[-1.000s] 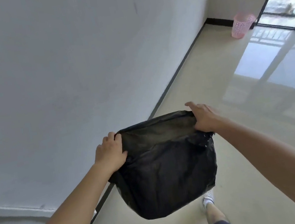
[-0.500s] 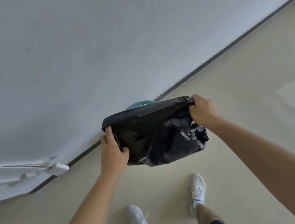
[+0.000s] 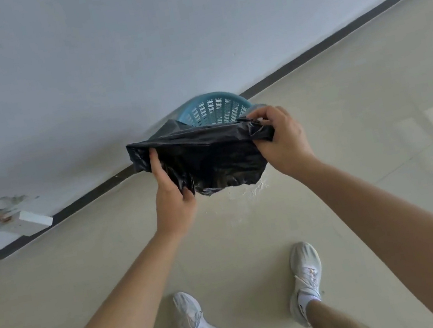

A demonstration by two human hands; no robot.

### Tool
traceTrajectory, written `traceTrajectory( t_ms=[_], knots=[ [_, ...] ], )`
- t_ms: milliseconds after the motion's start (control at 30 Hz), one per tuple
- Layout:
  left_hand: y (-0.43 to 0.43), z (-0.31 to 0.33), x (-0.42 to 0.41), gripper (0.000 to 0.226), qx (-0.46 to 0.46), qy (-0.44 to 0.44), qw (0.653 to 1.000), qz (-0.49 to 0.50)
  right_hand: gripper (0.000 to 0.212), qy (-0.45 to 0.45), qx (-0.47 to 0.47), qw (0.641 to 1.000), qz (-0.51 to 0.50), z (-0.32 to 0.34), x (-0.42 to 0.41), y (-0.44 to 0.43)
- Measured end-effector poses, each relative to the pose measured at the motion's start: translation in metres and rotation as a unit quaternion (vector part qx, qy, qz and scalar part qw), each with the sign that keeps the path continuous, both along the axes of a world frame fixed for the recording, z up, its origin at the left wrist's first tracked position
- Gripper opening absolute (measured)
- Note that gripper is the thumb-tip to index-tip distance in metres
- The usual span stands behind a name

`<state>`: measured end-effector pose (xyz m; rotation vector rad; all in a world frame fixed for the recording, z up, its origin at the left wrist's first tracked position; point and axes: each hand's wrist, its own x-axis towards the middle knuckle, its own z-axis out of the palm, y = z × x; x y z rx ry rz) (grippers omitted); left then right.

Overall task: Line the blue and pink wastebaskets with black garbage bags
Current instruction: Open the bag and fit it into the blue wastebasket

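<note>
A black garbage bag [image 3: 209, 159] hangs stretched between my two hands, its mouth pulled wide along the top. My left hand [image 3: 170, 191] grips the bag's left edge, and my right hand [image 3: 281, 138] pinches its right edge. Just behind the bag, a blue slotted wastebasket [image 3: 213, 108] stands on the floor against the white wall; only its far rim and upper wall show, the rest is hidden by the bag. The pink wastebasket is out of view.
A white wall [image 3: 133, 49] with a dark baseboard [image 3: 332, 38] runs diagonally behind the basket. A white door edge or fitting [image 3: 19, 222] juts out at the left. My two feet in white shoes [image 3: 306, 277] stand on the beige tiled floor.
My view has swung from the hallway with the pink basket down to the wall. The blue basket has come into sight behind the bag, and the bag has bunched up shorter.
</note>
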<state>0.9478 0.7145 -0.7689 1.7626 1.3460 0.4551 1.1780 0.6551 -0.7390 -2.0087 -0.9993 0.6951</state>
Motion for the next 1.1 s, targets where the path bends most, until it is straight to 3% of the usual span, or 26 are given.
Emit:
traceTrajectory(
  t_ms=[167,300,367,467,667,800,867,900,967,1033,1100],
  knots=[
    [0.008,-0.080,-0.002,0.099,-0.023,-0.013,0.999,-0.030,0.039,-0.024,0.007,0.999,-0.027,-0.078,0.007,0.006],
    [0.027,-0.139,0.017,0.093,-0.045,-0.060,0.997,-0.034,0.045,-0.023,-0.129,0.989,0.069,-0.149,0.019,0.018],
    [0.049,-0.166,0.028,0.088,-0.044,-0.031,0.997,-0.052,0.050,-0.067,-0.155,0.975,0.145,-0.178,0.025,0.029],
    [0.080,-0.194,0.042,0.084,-0.007,0.090,0.984,-0.152,0.056,-0.138,-0.206,0.937,0.246,-0.210,0.035,0.046],
    [0.108,-0.237,0.059,0.063,0.205,0.267,0.901,-0.273,0.063,-0.295,-0.261,0.868,0.303,-0.262,0.045,0.075],
    [0.117,-0.246,0.058,0.060,0.207,0.284,0.891,-0.288,0.061,-0.387,-0.330,0.777,0.371,-0.282,0.037,0.088],
    [0.110,-0.244,0.050,0.052,0.183,0.297,0.893,-0.283,0.057,-0.362,-0.383,0.749,0.402,-0.276,0.027,0.089],
    [0.105,-0.242,0.046,0.048,0.160,0.314,0.891,-0.287,0.056,-0.327,-0.398,0.754,0.408,-0.271,0.022,0.088],
    [0.095,-0.236,0.035,0.044,0.075,0.340,0.887,-0.302,0.050,-0.237,-0.387,0.796,0.401,-0.257,0.014,0.085],
    [0.094,-0.230,0.021,0.045,-0.003,0.347,0.883,-0.317,0.034,-0.166,-0.348,0.838,0.386,-0.248,0.007,0.082],
    [0.098,-0.226,0.009,0.054,-0.017,0.325,0.891,-0.315,0.015,-0.139,-0.305,0.857,0.392,-0.250,0.006,0.080]
  ],
)
